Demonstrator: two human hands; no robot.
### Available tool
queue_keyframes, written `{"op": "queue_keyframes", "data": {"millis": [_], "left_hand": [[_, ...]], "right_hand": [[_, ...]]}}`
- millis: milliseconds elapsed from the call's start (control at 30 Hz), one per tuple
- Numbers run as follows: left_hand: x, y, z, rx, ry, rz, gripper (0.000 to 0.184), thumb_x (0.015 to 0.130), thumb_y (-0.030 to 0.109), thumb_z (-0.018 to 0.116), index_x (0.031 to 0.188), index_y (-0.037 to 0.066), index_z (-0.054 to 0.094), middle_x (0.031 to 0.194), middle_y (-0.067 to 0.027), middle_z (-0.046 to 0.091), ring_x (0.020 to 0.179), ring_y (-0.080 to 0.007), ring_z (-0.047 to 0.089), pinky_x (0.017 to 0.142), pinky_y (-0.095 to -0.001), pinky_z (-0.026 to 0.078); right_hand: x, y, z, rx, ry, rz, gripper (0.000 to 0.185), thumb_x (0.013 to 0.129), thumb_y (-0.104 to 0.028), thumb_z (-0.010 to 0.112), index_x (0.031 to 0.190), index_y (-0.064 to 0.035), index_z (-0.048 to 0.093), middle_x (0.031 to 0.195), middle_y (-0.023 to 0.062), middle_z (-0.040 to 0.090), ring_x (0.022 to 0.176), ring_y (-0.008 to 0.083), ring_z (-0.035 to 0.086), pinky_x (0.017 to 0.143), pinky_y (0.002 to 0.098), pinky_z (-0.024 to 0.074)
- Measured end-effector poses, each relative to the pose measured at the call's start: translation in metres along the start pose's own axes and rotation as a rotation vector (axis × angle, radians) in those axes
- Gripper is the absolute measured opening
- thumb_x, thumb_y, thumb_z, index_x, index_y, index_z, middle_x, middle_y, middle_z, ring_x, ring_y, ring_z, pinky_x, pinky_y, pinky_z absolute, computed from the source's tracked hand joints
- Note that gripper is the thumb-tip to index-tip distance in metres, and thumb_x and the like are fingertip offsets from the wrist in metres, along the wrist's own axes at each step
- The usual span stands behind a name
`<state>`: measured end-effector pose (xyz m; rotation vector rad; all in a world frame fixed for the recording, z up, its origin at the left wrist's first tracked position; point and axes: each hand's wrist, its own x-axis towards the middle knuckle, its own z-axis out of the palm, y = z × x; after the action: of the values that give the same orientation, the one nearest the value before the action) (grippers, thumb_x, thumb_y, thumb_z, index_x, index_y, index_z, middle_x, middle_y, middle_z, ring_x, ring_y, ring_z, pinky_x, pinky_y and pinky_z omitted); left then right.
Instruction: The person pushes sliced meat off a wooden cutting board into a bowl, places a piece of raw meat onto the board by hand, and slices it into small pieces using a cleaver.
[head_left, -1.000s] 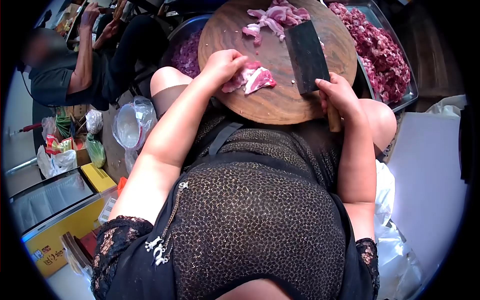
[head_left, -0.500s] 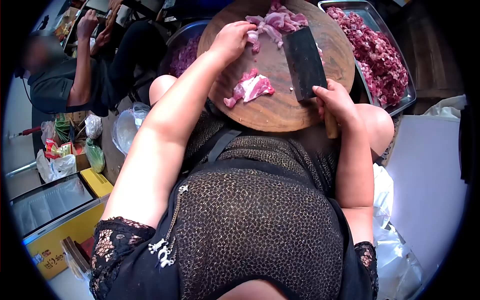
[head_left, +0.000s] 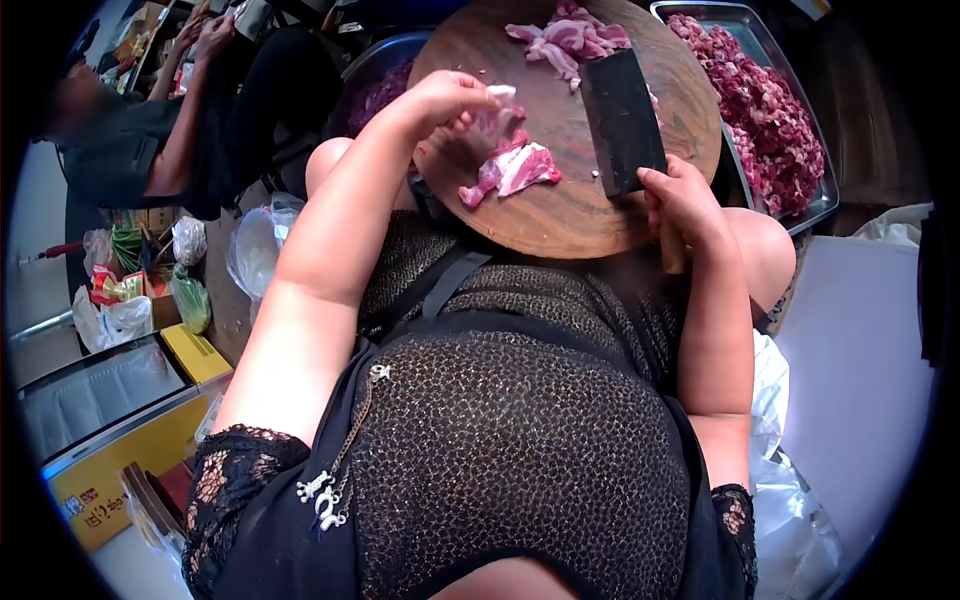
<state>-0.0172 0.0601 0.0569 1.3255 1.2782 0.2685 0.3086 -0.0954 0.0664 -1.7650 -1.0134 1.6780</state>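
Note:
My left hand (head_left: 448, 100) pinches a strip of meat (head_left: 492, 122), which hangs over the left part of the round wooden board (head_left: 560, 220). Just below it, a red and white piece of meat (head_left: 525, 170) lies on the board. My right hand (head_left: 687, 203) is wrapped round the wooden handle of a cleaver (head_left: 622, 120), whose broad dark blade rests over the board's right half. Beyond the blade, at the far edge, is a small heap of pale pink meat pieces (head_left: 575, 38).
A metal tray (head_left: 826, 190) of cut meat (head_left: 765, 130) stands right of the board. Behind its left edge is a blue basin (head_left: 385, 48) with more meat. Another person (head_left: 150, 140) sits at the upper left. Plastic bags (head_left: 115, 318) and a yellow box (head_left: 110, 500) are at the left.
My left hand went up to the far heap, then came back toward me with a strip of meat. My right hand keeps the cleaver in nearly the same place.

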Motion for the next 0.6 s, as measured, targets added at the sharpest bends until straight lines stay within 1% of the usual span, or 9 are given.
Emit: {"op": "queue_keyframes", "data": {"millis": [67,133,200,233,300,433,467,533,600], "left_hand": [[-0.016,-0.009,0.001,0.257,-0.103,-0.21,0.025,0.083,0.029,0.078,0.082,0.006,0.068,0.074,-0.0012,0.068,0.056,-0.004,0.053,0.049,-0.0194,0.041],[-0.033,-0.009,0.005,0.5,0.029,-0.15,0.036,0.075,0.034,0.085,0.088,0.004,0.07,0.074,-0.0035,0.069,0.063,-0.0118,0.062,0.056,-0.0268,0.05],[-0.033,-0.035,0.007,0.643,0.322,0.314,0.037,0.074,0.029,0.085,0.093,0.002,0.07,0.073,-0.0054,0.068,0.066,-0.0155,0.064,0.063,-0.0301,0.053],[-0.033,-0.04,0.007,0.635,0.323,0.313,0.037,0.074,0.029,0.085,0.093,0.002,0.07,0.073,-0.0054,0.068,0.066,-0.0155,0.064,0.063,-0.0301,0.053],[-0.03,-0.042,0.012,0.511,0.322,0.589,0.036,0.078,0.025,0.081,0.102,0.0,0.07,0.075,-0.008,0.069,0.07,-0.0168,0.066,0.068,-0.031,0.054],[-0.025,-0.037,0.03,0.503,0.082,0.244,0.035,0.079,0.032,0.073,0.101,0.005,0.073,0.096,-0.0187,0.07,0.092,-0.0307,0.068,0.084,-0.0376,0.053],[-0.024,-0.041,0.04,0.572,0.182,0.424,0.031,0.08,0.03,0.071,0.098,0.006,0.074,0.095,-0.0197,0.07,0.091,-0.0323,0.068,0.084,-0.04,0.053],[-0.027,-0.035,0.052,0.671,0.159,0.503,0.031,0.084,0.025,0.071,0.11,0.007,0.072,0.092,-0.015,0.07,0.087,-0.0251,0.068,0.079,-0.0358,0.054],[-0.033,-0.033,0.061,0.559,0.083,0.4,0.033,0.082,0.026,0.072,0.111,0.009,0.071,0.102,-0.0169,0.068,0.098,-0.0308,0.065,0.087,-0.0384,0.052]], "right_hand": [[0.0,0.002,0.0,0.026,-0.003,-0.037,0.013,0.097,-0.017,0.056,0.094,-0.0062,0.05,0.062,0.001,0.052,0.044,0.0128,0.05,0.041,0.0283,0.0438],[0.001,0.004,-0.002,0.018,-0.003,-0.049,0.014,0.096,-0.017,0.057,0.093,-0.005,0.05,0.062,0.0017,0.053,0.044,0.0134,0.051,0.041,0.0291,0.0437],[-0.001,0.005,0.0,0.023,0.007,-0.054,0.015,0.095,-0.017,0.058,0.092,-0.0038,0.051,0.061,0.0025,0.053,0.045,0.014,0.051,0.042,0.0299,0.0437],[-0.004,0.005,0.002,0.044,0.018,-0.067,0.015,0.095,-0.017,0.058,0.093,-0.0032,0.052,0.061,0.0018,0.053,0.045,0.0133,0.051,0.042,0.0296,0.0436],[-0.008,0.003,0.004,0.054,0.034,-0.083,0.015,0.095,-0.016,0.059,0.095,-0.0025,0.053,0.061,0.0012,0.053,0.045,0.0126,0.051,0.042,0.0292,0.0435],[-0.027,-0.001,0.009,0.021,0.093,-0.16,0.014,0.095,-0.014,0.059,0.097,-0.001,0.056,0.06,0.0003,0.052,0.044,0.0112,0.049,0.041,0.0275,0.0418],[-0.035,-0.006,0.012,0.02,0.093,-0.175,0.014,0.095,-0.014,0.059,0.098,-0.0008,0.056,0.06,0.0003,0.052,0.044,0.0108,0.049,0.04,0.0269,0.0408],[-0.047,-0.01,0.02,-0.069,0.091,-0.165,0.016,0.095,-0.015,0.059,0.1,-0.0002,0.057,0.06,-0.0001,0.053,0.044,0.0099,0.048,0.04,0.026,0.0379],[-0.059,-0.01,0.037,-0.155,0.134,-0.189,0.017,0.096,-0.017,0.06,0.099,0.0002,0.058,0.062,-0.0004,0.055,0.048,0.0085,0.05,0.042,0.0252,0.0384]]}}
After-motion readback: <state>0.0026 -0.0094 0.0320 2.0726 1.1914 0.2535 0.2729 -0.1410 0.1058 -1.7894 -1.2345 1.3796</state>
